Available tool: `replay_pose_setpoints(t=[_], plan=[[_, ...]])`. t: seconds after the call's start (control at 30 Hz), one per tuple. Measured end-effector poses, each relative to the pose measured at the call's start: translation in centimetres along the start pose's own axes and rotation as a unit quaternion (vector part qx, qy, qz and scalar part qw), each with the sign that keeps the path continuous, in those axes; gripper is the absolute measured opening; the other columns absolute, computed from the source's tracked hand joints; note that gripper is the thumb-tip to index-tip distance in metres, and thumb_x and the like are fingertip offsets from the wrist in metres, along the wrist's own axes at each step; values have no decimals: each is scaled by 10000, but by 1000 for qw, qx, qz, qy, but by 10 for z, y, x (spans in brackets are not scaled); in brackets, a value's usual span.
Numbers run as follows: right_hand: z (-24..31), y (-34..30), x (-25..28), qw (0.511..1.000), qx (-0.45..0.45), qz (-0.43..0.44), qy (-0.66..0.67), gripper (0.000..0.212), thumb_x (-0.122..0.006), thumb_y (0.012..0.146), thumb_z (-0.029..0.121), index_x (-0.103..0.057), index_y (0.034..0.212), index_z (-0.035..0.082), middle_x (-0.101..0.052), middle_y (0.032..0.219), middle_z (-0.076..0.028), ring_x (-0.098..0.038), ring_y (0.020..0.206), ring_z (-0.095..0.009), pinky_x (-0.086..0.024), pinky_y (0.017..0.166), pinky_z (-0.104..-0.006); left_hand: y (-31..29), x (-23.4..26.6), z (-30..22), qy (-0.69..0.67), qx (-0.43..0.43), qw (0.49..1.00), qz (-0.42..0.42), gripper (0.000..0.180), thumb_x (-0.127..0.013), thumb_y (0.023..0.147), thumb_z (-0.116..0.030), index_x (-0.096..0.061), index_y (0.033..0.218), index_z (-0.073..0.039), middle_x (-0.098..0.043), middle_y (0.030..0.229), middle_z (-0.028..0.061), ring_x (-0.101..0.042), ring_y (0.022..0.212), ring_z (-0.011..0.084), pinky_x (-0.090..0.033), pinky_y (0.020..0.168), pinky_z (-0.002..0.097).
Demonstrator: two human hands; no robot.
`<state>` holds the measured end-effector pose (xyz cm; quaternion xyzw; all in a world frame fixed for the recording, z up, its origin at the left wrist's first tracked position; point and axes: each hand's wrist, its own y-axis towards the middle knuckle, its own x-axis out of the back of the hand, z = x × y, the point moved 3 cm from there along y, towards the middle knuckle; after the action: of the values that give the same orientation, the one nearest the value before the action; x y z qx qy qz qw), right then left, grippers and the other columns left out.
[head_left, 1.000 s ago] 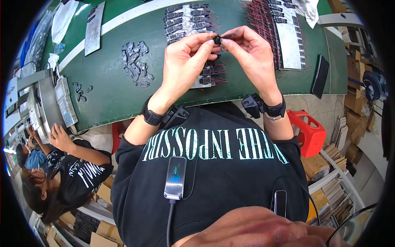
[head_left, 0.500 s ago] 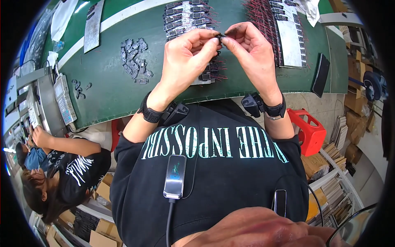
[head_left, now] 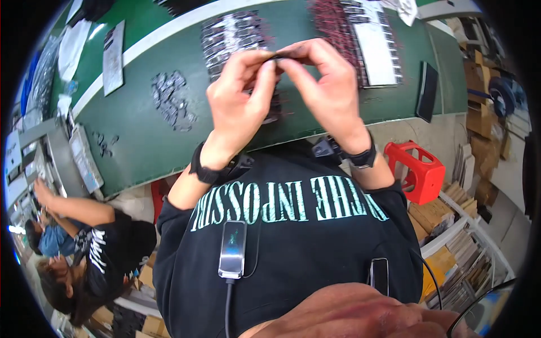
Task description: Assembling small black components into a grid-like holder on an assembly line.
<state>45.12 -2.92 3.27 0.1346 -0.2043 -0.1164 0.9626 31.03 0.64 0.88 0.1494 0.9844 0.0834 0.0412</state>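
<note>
My left hand (head_left: 241, 93) and my right hand (head_left: 327, 84) meet above the green table, thumbs and forefingers pinched together. Between the fingertips is a small black part (head_left: 276, 57); the fingers cover most of it, and its kind does not show. Behind and below my left hand stands a row of small black rectangular components (head_left: 228, 36) with thin red wires, partly hidden by that hand. Left of it lies a loose pile of small black pieces (head_left: 169, 93).
Right of my hands are a dense bundle of red wires (head_left: 329, 22) and a pale board (head_left: 375, 50) edged with components. A black flat slab (head_left: 427, 92) lies near the table's right end. A red stool (head_left: 417, 172) stands below. Another person (head_left: 96, 248) sits at left.
Both hands, still pinching the small black part, have shifted slightly left in the picture. The whole view has also shifted and blurred. The other person's arm has moved a little.
</note>
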Motion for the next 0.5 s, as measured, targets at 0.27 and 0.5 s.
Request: replay_pose_setpoints(t=[0.27, 0.5], plan=[[12, 0, 21, 996, 35, 34, -68, 147, -693, 848, 22, -652, 981, -25, -670, 888, -88, -664, 818, -153, -522, 747, -274, -5, 3, -14, 183, -116, 976, 0, 196, -664, 891, 13, -626, 1083, 31, -728, 946, 101, -715, 830, 128, -563, 741, 248], [-50, 59, 171, 993, -98, 45, -49, 168, -657, 923, 109, -668, 1022, -27, -659, 896, -8, -592, 860, -63, -481, 780, -220, -3, 7, -24, 88, -39, 994, 43, 200, -640, 903, 15, -657, 1102, 25, -707, 1079, 133, -713, 917, 168, -558, 769, 266]])
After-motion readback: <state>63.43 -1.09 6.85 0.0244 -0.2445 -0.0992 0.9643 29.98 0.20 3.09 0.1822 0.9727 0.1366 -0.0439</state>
